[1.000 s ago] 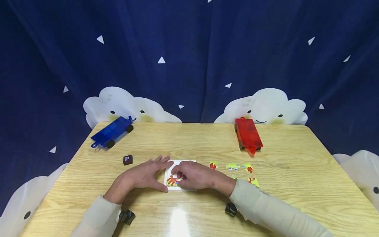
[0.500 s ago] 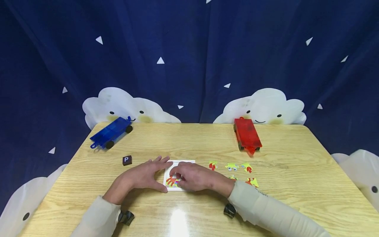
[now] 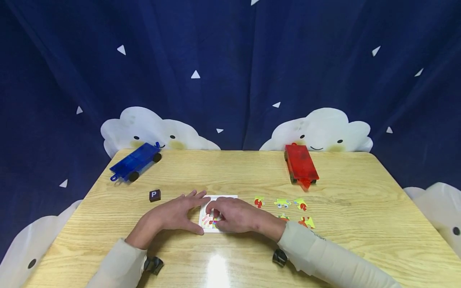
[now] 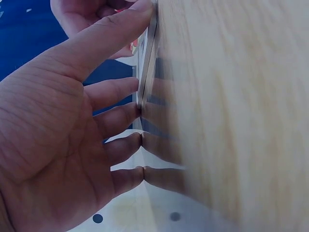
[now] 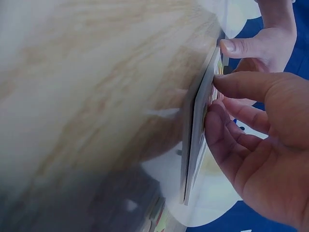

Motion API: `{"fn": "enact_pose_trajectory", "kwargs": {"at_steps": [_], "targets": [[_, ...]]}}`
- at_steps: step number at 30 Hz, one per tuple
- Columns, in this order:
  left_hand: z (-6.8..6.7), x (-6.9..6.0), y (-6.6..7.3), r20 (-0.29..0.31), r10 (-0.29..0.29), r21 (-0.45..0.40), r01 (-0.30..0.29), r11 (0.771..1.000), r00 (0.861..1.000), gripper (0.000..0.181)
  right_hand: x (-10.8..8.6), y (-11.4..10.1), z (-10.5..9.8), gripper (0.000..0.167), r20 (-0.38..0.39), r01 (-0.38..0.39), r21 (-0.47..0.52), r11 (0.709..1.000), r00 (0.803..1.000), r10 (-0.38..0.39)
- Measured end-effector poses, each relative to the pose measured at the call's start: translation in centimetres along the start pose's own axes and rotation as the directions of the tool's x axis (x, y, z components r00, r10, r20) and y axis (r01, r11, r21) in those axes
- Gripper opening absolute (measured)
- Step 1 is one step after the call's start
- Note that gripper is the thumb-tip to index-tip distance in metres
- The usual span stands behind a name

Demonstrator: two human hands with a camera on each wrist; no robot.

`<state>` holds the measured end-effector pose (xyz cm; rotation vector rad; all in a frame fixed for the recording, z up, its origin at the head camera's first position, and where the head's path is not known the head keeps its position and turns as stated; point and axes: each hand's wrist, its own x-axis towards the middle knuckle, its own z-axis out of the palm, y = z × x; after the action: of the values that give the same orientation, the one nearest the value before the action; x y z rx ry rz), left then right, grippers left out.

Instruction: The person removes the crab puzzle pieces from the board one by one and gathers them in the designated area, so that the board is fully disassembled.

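A white square puzzle tray (image 3: 230, 196) lies flat on the table in front of the person. My left hand (image 3: 175, 213) spans its left side with spread fingers, the thumb at the near corner and the index fingertip at the far one. In the left wrist view the other fingertips rest on the tabletop. My right hand (image 3: 237, 215) reaches over the tray from the right, curled, its thumb and fingertips pinching a small colourful puzzle piece (image 3: 215, 223) low in the tray's left part. The hand hides most of the tray's right half. Pale glare covers the red print beside the fingertips.
Several loose yellow and red puzzle pieces (image 3: 282, 203) lie right of the tray, partly behind the right forearm. A dark block marked P (image 3: 155, 195) is left of it. Farther back stand a blue wheeled toy wagon (image 3: 137, 161) and a red one (image 3: 301, 162).
Both hands stay almost in place. The red print in the tray's lower left has turned pale with glare, as if the piece's tilt has changed.
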<state>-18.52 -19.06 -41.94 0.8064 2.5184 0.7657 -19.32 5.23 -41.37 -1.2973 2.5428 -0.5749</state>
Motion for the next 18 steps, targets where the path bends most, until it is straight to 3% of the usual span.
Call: {"fn": "enact_pose_trajectory", "kwargs": {"at_steps": [5,9,18], "targets": [[0.1,0.0,0.0,0.002,0.010,-0.001,-0.010,1.000,1.000,0.089,0.5,0.1,0.2,0.024,-0.044,0.044,0.028,0.999,0.998,-0.043],[0.0,0.0,-0.1,0.002,0.009,0.008,-0.009,1.000,1.000,0.089,1.0,0.0,0.3,0.010,-0.094,0.063,0.102,0.993,0.994,-0.054],[0.1,0.1,-0.2,-0.001,0.013,0.007,-0.013,1.000,1.000,0.092,0.7,-0.4,-0.5,0.014,-0.154,0.048,0.220,0.974,0.988,-0.014]]}}
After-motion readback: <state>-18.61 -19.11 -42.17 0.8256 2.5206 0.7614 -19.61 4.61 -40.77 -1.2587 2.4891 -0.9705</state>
